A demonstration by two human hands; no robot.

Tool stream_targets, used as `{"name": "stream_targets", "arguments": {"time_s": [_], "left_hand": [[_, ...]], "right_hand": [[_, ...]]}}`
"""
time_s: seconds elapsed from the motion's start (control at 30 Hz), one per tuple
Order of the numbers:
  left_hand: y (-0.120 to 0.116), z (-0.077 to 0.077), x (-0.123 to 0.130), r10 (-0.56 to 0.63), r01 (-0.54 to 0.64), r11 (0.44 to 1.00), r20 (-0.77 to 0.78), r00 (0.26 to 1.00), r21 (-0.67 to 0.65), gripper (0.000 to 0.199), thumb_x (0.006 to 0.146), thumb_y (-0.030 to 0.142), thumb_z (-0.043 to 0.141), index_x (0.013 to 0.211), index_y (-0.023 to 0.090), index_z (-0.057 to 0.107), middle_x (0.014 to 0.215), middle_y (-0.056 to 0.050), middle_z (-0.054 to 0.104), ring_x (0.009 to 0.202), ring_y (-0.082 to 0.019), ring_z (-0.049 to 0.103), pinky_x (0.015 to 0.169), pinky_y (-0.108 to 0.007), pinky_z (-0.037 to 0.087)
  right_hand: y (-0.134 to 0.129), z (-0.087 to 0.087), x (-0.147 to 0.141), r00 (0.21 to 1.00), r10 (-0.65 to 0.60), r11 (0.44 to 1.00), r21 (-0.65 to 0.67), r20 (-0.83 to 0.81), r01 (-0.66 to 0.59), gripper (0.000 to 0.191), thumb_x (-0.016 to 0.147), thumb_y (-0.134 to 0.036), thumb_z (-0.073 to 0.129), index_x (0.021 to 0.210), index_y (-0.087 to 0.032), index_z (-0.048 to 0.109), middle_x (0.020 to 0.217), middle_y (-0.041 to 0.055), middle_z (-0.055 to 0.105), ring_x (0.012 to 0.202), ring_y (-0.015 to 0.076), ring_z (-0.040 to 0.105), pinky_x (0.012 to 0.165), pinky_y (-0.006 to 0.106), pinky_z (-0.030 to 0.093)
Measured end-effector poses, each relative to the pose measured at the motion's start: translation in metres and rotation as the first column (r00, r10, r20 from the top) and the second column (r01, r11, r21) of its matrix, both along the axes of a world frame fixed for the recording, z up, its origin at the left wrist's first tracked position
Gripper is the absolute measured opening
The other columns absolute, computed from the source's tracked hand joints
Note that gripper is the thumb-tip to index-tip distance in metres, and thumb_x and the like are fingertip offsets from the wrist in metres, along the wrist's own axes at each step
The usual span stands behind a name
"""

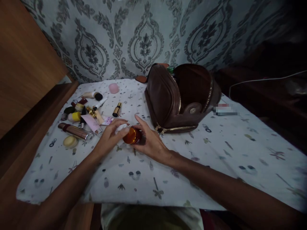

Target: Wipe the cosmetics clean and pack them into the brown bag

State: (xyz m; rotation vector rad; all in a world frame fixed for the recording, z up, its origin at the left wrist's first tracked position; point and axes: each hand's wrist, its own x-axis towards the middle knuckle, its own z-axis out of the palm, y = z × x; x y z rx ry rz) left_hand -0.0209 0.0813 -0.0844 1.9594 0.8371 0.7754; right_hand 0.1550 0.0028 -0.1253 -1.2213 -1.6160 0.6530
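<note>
1. Above the white tablecloth with its scattered little prints (134, 188), just short of the bag, we had the shiny amber round container (130, 135) up between both hands.
2. Our right hand (154, 142) had it gripped from the side, thumb and fingers curled round it.
3. Our left hand (111, 135) was closed on a crumpled white wad (121, 128), thumb on top, pressed up against the container; tissue or cloth, we couldn't tell.
4. Just beyond our right hand sat the dark brown leather-look bag (163, 95), gold zip undone and gaping.
5. Past our left hand we had a loose pile of makeup: a pale pink tube (90, 123), a long bronze cylinder (74, 131) lying down, and a round cream-coloured jar (70, 141) near it.
6. Farther back, we had a small black-and-gold bottle (117, 109) and a soft-pink round thing (113, 88), well apart from each other.
</note>
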Motion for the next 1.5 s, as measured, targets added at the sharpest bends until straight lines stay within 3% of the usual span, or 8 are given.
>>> {"name": "stream_targets", "arguments": {"time_s": [0.13, 0.2, 0.3, 0.5, 1.0, 1.27, 1.4, 1.5], "left_hand": [[-0.005, -0.001, 0.001, -0.073, 0.108, 0.975, -0.176, 0.982, 0.197, 0.06, 0.068, 0.055, 0.079, 0.113, 0.02, 0.059, 0.126, -0.012, 0.054, 0.123, -0.033, 0.051, 0.104, -0.046, 0.042], [-0.007, -0.002, 0.001, -0.085, 0.148, 0.961, -0.26, 0.962, 0.233, 0.061, 0.07, 0.05, 0.079, 0.117, 0.02, 0.054, 0.128, -0.012, 0.051, 0.123, -0.032, 0.05, 0.103, -0.046, 0.042], [-0.009, -0.001, 0.002, -0.098, 0.177, 0.953, -0.3, 0.949, 0.248, 0.047, 0.078, 0.038, 0.073, 0.117, 0.022, 0.052, 0.124, -0.009, 0.052, 0.118, -0.029, 0.052, 0.101, -0.044, 0.044], [-0.009, 0.001, 0.004, -0.158, 0.208, 0.949, -0.212, 0.964, 0.238, 0.029, 0.081, 0.027, 0.069, 0.108, 0.023, 0.057, 0.114, -0.007, 0.054, 0.111, -0.025, 0.054, 0.095, -0.039, 0.045], [-0.005, 0.005, 0.003, -0.159, 0.178, 0.953, -0.094, 0.983, 0.246, 0.033, 0.076, 0.024, 0.074, 0.106, 0.023, 0.06, 0.107, -0.005, 0.06, 0.105, -0.024, 0.057, 0.092, -0.038, 0.045], [-0.009, 0.012, 0.0, -0.154, 0.173, 0.925, -0.082, 0.985, 0.339, 0.022, 0.078, 0.025, 0.075, 0.097, 0.024, 0.065, 0.105, -0.005, 0.061, 0.103, -0.021, 0.059, 0.09, -0.037, 0.047], [-0.01, 0.013, -0.001, -0.158, 0.163, 0.901, -0.046, 0.986, 0.403, 0.004, 0.084, 0.025, 0.069, 0.087, 0.022, 0.066, 0.097, -0.004, 0.064, 0.094, -0.019, 0.061, 0.084, -0.034, 0.049], [-0.01, 0.015, -0.002, -0.157, 0.154, 0.886, -0.03, 0.987, 0.438, 0.006, 0.088, 0.026, 0.064, 0.085, 0.022, 0.067, 0.094, -0.005, 0.065, 0.091, -0.019, 0.062, 0.082, -0.035, 0.05]], "right_hand": [[-0.001, -0.002, 0.001, 0.995, 0.024, 1.0, -0.012, 0.095, -0.023, 0.099, 0.078, -0.027, 0.073, 0.157, -0.02, 0.015, 0.128, 0.0152, 0.06, 0.118, 0.0301, 0.06, 0.098, 0.049, 0.05], [-0.001, -0.002, 0.001, 0.992, 0.036, 0.999, -0.033, 0.121, -0.033, 0.099, 0.077, -0.027, 0.072, 0.157, -0.019, 0.013, 0.129, 0.0164, 0.06, 0.118, 0.0317, 0.06, 0.097, 0.051, 0.051], [-0.001, -0.001, 0.0, 0.992, 0.037, 0.998, -0.059, 0.122, -0.03, 0.098, 0.076, -0.022, 0.069, 0.156, -0.02, 0.014, 0.128, 0.016, 0.06, 0.116, 0.0325, 0.061, 0.095, 0.052, 0.052], [0.0, 0.002, -0.002, 0.998, 0.002, 0.996, -0.092, 0.057, 0.003, 0.097, 0.071, -0.019, 0.069, 0.155, -0.021, 0.02, 0.122, 0.0133, 0.064, 0.107, 0.0308, 0.065, 0.091, 0.048, 0.053], [0.002, 0.001, -0.002, 0.991, 0.03, 0.998, -0.055, -0.129, -0.038, 0.093, 0.067, -0.017, 0.073, 0.15, -0.022, 0.03, 0.117, 0.0101, 0.066, 0.095, 0.0236, 0.067, 0.084, 0.038, 0.052], [0.002, 0.0, -0.001, 0.954, 0.154, 0.981, -0.077, -0.259, -0.179, 0.095, 0.069, -0.025, 0.078, 0.149, -0.024, 0.029, 0.1, 0.0042, 0.068, 0.086, 0.0196, 0.066, 0.079, 0.035, 0.053], [-0.001, 0.006, -0.001, 0.915, 0.176, 0.953, -0.169, -0.363, -0.25, 0.084, 0.075, -0.033, 0.077, 0.146, -0.023, 0.032, 0.09, 0.0013, 0.066, 0.078, 0.0166, 0.065, 0.071, 0.032, 0.053], [-0.002, 0.009, -0.001, 0.863, 0.173, 0.926, -0.22, -0.474, -0.307, 0.081, 0.075, -0.034, 0.077, 0.143, -0.022, 0.035, 0.091, 0.001, 0.065, 0.082, 0.0169, 0.066, 0.074, 0.031, 0.053]]}}
